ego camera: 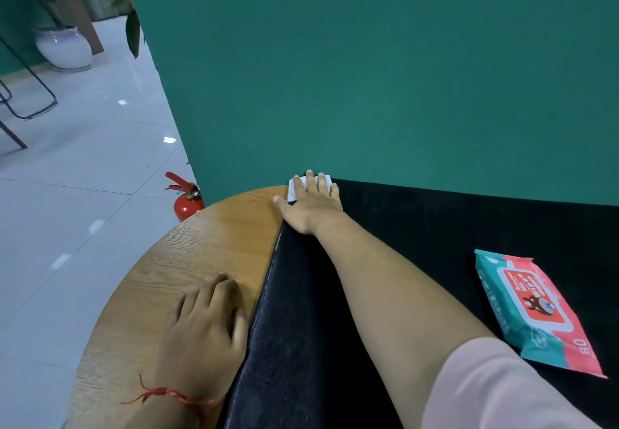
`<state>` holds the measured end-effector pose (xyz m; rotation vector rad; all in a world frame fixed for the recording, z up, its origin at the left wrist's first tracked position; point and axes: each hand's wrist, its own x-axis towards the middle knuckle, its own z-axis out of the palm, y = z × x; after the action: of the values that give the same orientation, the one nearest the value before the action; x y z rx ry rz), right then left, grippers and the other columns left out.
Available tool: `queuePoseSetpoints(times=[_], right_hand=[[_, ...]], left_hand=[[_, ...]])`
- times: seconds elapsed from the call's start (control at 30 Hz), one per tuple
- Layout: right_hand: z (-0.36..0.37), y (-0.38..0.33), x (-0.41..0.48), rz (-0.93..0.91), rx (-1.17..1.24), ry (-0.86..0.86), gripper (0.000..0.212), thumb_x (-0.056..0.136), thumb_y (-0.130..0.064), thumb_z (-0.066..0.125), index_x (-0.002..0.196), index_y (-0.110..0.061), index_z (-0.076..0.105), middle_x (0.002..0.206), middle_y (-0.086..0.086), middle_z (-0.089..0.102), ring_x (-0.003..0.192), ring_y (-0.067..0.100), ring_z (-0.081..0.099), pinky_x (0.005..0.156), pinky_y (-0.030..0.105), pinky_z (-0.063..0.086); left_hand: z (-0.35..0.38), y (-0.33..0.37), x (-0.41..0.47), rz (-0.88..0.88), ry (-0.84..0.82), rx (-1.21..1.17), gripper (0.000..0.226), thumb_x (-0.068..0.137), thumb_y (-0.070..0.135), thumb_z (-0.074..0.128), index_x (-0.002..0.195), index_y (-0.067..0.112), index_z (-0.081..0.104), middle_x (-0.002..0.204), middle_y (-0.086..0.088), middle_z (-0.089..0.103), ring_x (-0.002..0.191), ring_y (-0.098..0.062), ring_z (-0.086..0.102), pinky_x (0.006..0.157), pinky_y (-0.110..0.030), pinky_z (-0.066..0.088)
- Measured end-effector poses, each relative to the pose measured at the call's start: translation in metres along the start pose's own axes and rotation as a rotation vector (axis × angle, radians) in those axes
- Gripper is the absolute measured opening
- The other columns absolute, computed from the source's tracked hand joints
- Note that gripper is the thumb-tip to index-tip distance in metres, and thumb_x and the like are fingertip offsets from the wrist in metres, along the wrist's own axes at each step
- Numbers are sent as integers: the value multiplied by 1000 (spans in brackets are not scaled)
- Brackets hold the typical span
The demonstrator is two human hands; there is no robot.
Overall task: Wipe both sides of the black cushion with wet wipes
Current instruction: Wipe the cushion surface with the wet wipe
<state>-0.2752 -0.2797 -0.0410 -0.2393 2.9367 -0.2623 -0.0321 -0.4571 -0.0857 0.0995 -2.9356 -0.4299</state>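
Pale pink sleeve [502, 391] lowest at right, bare forearm running up and left across flat black fabric cushion [418, 227]. Right hand [310, 206] at cushion's far left corner, palm down, fingers spread and pressed flat on folded white wet wipe [301, 185]; thumb out past cushion edge, over the wood. Wipe lying right at the corner, partly covered by fingers, touching the teal wall [368, 77] line.

Left hand [204, 338] low and left, red string bracelet [167, 393] at wrist, fingers curled loosely, resting on round wooden tabletop [187, 247] just beside cushion's left edge; gripping nothing visible, fingertips slightly blurred.

Cushion spread over right part of tabletop, far edge against wall, left edge a straight thick seam running from near camera up to the wiping hand. Surface dark, matte, faint sheen along left border; dampness not discernible.

Teal-and-red soft pack of wet wipes [539, 311] lying on cushion at right, well apart from both hands, flap closed as far as visible.

Open wood left of cushion, curved rim falling off to pale tiled floor [67, 194]. Red fire extinguisher [186, 199] on floor just beyond rim, beside wall corner. White plant pot [63, 46] far back left.
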Motion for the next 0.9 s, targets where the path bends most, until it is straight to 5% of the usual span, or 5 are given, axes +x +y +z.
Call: queuePoseSetpoints(times=[0.23,0.63,0.9], right_hand=[[11,4,-14,-35,41,196,77,104,-70,14,170,-30,15,178,4,-7,163,32,-12,129,58,-7],[3,-1,-2,34,22,3,87,100,-77,14,170,-28,-3,177,1,-15,162,27,-18,130,54,-9],[-6,20,-7,-106,-36,-50,86,102,-75,17,171,-26,1,178,-2,-11,163,22,-15,131,52,-4]], left_hand=[[-3,3,-1,-2,13,-1,46,93,45,38,130,26,59,144,4,58,134,-21,51,115,-45,40],[-3,0,-1,9,-5,7,44,96,45,38,134,29,54,148,6,54,138,-19,47,118,-43,37],[-2,-1,-2,11,-11,-7,48,98,47,36,140,30,50,152,5,51,142,-18,42,121,-44,34]])
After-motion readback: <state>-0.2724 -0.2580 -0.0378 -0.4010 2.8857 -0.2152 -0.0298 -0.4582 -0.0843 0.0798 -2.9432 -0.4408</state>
